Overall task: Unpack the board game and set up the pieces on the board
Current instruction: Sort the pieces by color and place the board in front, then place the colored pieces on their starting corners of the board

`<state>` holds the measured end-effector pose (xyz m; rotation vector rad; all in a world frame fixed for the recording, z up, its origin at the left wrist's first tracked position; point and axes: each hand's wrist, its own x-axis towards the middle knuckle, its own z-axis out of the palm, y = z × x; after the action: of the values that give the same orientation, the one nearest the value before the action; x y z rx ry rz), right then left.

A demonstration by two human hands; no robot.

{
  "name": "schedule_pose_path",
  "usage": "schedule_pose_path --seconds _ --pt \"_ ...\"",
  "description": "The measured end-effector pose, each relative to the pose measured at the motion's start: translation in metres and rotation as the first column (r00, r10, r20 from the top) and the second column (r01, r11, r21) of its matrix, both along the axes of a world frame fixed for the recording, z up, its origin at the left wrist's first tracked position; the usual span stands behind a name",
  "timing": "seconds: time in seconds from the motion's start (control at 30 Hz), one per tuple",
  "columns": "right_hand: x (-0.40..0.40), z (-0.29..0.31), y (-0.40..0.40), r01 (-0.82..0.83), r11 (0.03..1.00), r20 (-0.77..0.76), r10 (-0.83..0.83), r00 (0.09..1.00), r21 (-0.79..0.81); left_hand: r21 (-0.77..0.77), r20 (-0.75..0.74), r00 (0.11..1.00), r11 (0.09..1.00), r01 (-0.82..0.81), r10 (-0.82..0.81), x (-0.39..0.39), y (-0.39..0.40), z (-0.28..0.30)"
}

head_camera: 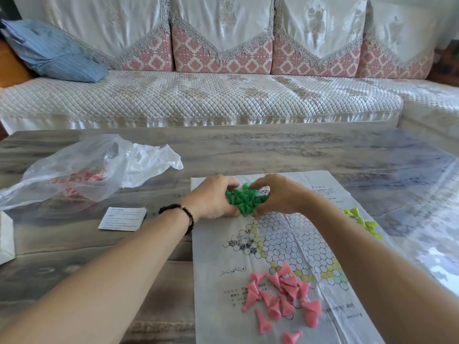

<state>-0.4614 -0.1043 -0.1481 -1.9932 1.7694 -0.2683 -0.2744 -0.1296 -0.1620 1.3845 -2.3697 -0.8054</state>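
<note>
Green cone pieces (246, 198) sit bunched in a tight clump at the far end of the paper game board (280, 249), on or just beyond the far tip of the printed hexagon grid. Left hand (211, 198) cups the clump from its left side, right hand (279, 194) from its right; fingers of both curl inward against the pieces, corralling the group rather than lifting one clear. Both hands lie equally near, the clump directly between them. Whether any single piece is pinched cannot be told. Pink cone pieces (280, 296) lie scattered and tipped over at the near end of the board, well apart from the hands, between the forearms. Yellow-green pieces (360, 220) lie loose at the board's right edge, behind the right forearm. Likely next: standing greens into the far point's circles, which run toward the person from the clump. Plastic bag (82, 170) and folded leaflet (123, 218) rest on the bench (273, 147), left.
</note>
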Motion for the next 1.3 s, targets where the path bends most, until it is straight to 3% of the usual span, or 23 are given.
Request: schedule_pose_path --seconds 0.27,0.47,0.77,1.3 --pt "0.008 0.002 0.026 0.030 0.991 -0.008 -0.031 0.999 -0.134 -0.212 0.104 0.995 0.977 0.026 -0.004 0.027 0.031 -0.002" --pt "0.012 0.005 0.080 0.061 0.965 -0.004 -0.064 0.998 -0.254 -0.341 0.033 0.998 0.938 0.054 -0.046 0.039 0.088 -0.013" --pt "0.000 0.003 0.149 0.042 0.991 0.004 -0.042 0.999 -0.125 -0.366 -0.035 0.994 0.927 0.082 -0.101 0.036 0.136 -0.042" --pt "-0.008 -0.005 0.146 0.135 0.989 0.041 -0.133 0.990 -0.057 -0.423 0.016 0.998 0.904 0.056 -0.055 0.027 0.136 -0.048"
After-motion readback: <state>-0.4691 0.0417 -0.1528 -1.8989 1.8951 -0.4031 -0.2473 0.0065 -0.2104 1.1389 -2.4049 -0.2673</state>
